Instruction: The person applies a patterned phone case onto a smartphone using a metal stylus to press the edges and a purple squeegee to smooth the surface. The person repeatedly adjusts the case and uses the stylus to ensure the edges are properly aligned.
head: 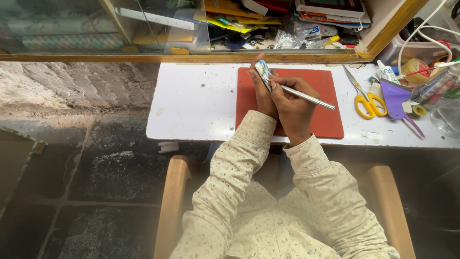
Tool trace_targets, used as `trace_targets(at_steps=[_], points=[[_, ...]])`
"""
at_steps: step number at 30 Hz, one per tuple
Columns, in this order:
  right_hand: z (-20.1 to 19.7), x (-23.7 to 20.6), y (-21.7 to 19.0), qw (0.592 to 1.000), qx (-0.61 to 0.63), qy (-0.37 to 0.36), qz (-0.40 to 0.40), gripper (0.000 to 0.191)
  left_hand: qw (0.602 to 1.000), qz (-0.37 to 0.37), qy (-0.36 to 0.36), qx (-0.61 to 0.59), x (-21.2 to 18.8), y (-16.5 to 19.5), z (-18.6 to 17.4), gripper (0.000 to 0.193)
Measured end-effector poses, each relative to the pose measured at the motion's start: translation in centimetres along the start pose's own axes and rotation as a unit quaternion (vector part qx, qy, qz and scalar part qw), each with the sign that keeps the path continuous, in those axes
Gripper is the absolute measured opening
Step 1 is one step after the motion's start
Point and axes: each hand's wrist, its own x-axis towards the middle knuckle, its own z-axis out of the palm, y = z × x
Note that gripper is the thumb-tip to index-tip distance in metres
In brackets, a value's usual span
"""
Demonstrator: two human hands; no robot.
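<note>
While both hands [282, 98] grip tight — silver tool [306, 98], small piece [263, 74] — red mat [326, 120] covers white table [191, 105], stone floor [86, 144]

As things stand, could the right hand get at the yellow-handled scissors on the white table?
Probably yes, though the right hand holds a slim silver tool. The yellow-handled scissors lie uncovered on the white table, just right of the red mat.

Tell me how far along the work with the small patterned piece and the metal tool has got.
Set up: a red rectangular mat lies on the white table, yellow-handled scissors unused beside it. In hand: the left hand holds up a small blue-and-white patterned piece, and the right hand puts a slim silver metal tool against it. No finished piece shows, so the working looks unfinished.
</note>
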Motion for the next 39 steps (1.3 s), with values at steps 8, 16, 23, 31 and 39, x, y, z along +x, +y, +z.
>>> trace_targets(at_steps=[8,16,23,31,39], points=[[0.1,-0.3,0.1,1.000,0.017,0.001,-0.004,0.006,0.999,-0.038,0.008,-0.021,-0.1,0.6,0.1,0.072],[-0.6,-1.1,0.0,1.000,-0.027,0.011,-0.012,0.007,1.000,-0.017,-0.003,0.007,-0.1,1.1,0.3,0.073],[-0.8,-1.7,-0.1,1.000,-0.014,0.014,0.006,0.007,1.000,-0.023,-0.007,-0.015,-0.2,1.2,0.2,0.072],[-1.7,-1.2,-0.4,0.998,0.027,0.011,0.049,0.009,0.995,0.062,-0.013,0.077,-0.1,1.1,-0.8,0.061],[-4.7,0.5,-2.4,0.994,-0.013,-0.062,0.085,0.012,0.871,0.186,-0.180,0.417,0.1,8.4,-3.4,0.045]])
